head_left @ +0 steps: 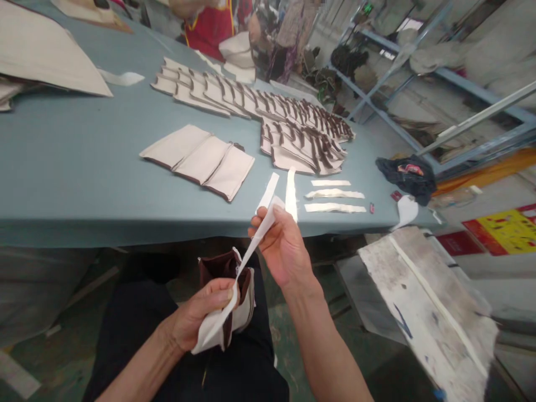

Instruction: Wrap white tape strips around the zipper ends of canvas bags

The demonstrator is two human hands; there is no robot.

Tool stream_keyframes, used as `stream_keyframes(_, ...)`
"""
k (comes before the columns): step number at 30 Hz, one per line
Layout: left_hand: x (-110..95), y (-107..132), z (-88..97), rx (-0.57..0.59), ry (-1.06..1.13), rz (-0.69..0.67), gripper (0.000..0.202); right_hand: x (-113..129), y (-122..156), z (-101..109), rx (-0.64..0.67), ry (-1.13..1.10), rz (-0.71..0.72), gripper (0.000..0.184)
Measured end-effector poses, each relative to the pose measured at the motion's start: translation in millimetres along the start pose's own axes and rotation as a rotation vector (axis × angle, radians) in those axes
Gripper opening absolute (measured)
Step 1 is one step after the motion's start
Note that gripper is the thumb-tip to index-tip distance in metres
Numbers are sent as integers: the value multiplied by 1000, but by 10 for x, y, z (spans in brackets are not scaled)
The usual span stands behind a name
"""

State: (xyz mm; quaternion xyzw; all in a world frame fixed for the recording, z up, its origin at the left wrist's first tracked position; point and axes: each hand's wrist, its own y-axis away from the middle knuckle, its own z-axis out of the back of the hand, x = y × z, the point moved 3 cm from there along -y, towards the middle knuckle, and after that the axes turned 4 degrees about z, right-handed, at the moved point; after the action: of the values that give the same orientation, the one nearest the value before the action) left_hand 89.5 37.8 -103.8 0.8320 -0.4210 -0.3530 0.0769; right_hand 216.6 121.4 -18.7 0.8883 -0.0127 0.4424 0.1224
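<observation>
A long white strip [256, 239] runs taut between my two hands, just in front of the table edge. My right hand [287, 245] pinches its upper end between thumb and fingers. My left hand [201, 312] is closed on its lower part, close to the rim of a cream fabric bag [242, 315] with a dark brown lining. The bag rests upright on my lap, its mouth open; my left hand hides part of it. Whether the strip is joined to the bag I cannot tell.
The blue-green table [84, 167] holds a flat cream fabric panel [201, 159], overlapping rows of cream pieces [251, 100] and several loose white strips [335, 208]. A black plastic bag [408, 178] lies at the right end. A stained board [427, 307] stands at right.
</observation>
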Motion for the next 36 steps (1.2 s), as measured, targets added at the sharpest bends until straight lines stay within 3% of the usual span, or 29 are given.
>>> stream_keyframes(2, -79, 45, 76, -93, -40, -60, 58, 58, -13, -55, 43, -21, 22, 27)
stream_keyframes(7, -220, 340, 485, -553, -302, -313, 58, 127, -77, 24, 192, 141, 36, 45)
stream_keyframes(13, -116, 703, 823, -782, -315, -334, 65, -227, -7, 411, 172, 641, 66, 38)
stream_keyframes(18, -83, 883, 912, -855, -296, -344, 65, -788, 252, 549, 216, 544, -200, 46)
stream_keyframes(24, 55, 1074, 927, -856, -408, -220, 50, -1358, 611, 452, 355, 456, -415, 51)
stream_keyframes(30, -105, 1221, 736, -742, -625, -141, 38, -1302, 762, 304, 457, 442, -465, 44)
stream_keyframes(36, -368, 1073, 397, -652, -917, -259, 27, -966, 815, 95, 465, 559, -342, 33)
